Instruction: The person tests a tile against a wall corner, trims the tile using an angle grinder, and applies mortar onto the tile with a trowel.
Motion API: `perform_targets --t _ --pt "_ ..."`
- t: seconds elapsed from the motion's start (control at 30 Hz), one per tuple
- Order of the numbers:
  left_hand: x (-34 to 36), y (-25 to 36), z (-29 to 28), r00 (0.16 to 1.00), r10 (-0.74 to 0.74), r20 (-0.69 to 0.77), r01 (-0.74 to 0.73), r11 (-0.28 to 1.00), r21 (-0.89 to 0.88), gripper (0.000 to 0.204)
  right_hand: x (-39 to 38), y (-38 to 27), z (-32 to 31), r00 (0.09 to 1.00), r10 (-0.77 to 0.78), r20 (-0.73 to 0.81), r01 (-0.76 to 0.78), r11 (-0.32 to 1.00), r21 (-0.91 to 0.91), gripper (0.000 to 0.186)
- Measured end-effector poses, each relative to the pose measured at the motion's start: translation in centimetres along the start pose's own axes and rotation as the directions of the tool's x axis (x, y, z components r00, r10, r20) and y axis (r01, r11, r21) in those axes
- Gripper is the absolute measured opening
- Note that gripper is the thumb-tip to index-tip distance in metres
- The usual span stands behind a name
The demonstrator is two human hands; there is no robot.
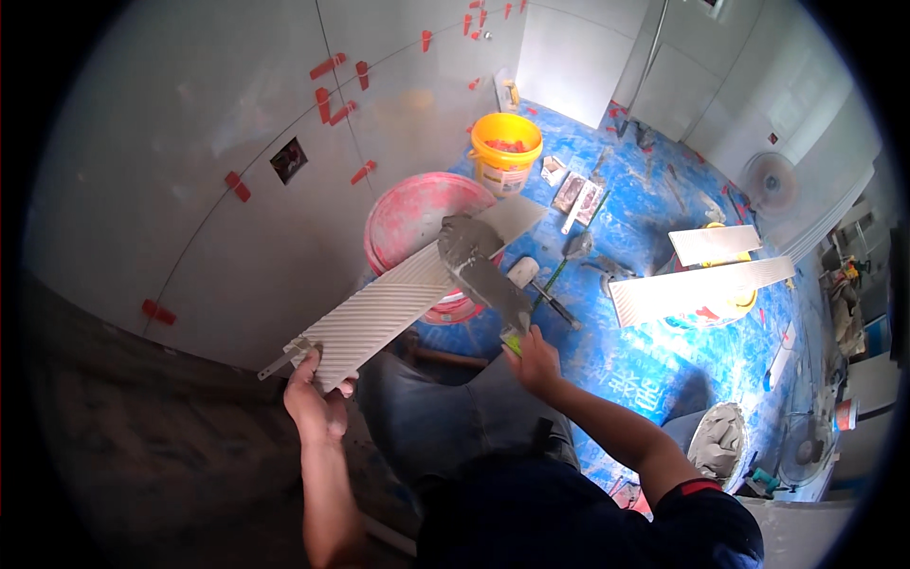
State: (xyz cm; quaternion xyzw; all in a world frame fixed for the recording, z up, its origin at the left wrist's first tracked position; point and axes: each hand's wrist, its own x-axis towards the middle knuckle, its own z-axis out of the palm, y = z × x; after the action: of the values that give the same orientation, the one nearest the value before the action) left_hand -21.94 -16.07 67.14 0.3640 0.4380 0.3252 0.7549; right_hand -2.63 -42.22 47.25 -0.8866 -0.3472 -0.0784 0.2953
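Note:
My left hand (318,403) grips the near end of a long, narrow tile strip (374,318) that slants away to the far right. Diagonal ridges cover the strip's upturned face, and a small metal piece (278,366) juts out beside my thumb. In my right hand (536,362) is a trowel (495,286) with a yellow-green handle. Its blade lies over the strip's far half, with a lump of grey mortar (463,237) at its tip. Beneath the strip stands a pinkish-red round tub (412,211), partly hidden.
A yellow bucket (507,142) stands beyond the tub. A white-headed mallet (522,272) lies on the blue floor sheet (616,356). Two tile strips (654,296) rest on a bucket at right, near a mortar-filled container (718,444). Red wedges (327,66) sit along the left wall's joints.

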Motion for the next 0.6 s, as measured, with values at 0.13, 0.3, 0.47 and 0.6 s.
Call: perform_targets --t 0.13,0.3,0.47,0.6 --pt "0.6 -0.2 -0.3 1.0 -0.025 0.019 0.025 1.0 0.018 0.019 -0.8 4.0 -3.5 0.972 -0.046 0.23 0.077 0.989 -0.128 0.029" --pt "1.7 -2.0 -2.0 0.999 0.021 0.047 -0.023 0.998 0.054 0.022 -0.9 2.1 -8.6 0.987 0.0 0.161 -0.014 0.996 0.085 0.028" --pt "2.0 -3.5 -2.0 0.997 0.066 0.044 -0.068 0.997 0.047 0.029 6.4 1.5 -8.4 0.935 0.273 0.224 -0.351 0.646 0.678 0.036" --pt "1.1 -4.2 -1.2 0.997 0.072 0.033 -0.074 0.996 0.058 0.03 11.3 6.4 -3.3 0.966 0.258 0.01 -0.229 0.839 0.494 0.035"
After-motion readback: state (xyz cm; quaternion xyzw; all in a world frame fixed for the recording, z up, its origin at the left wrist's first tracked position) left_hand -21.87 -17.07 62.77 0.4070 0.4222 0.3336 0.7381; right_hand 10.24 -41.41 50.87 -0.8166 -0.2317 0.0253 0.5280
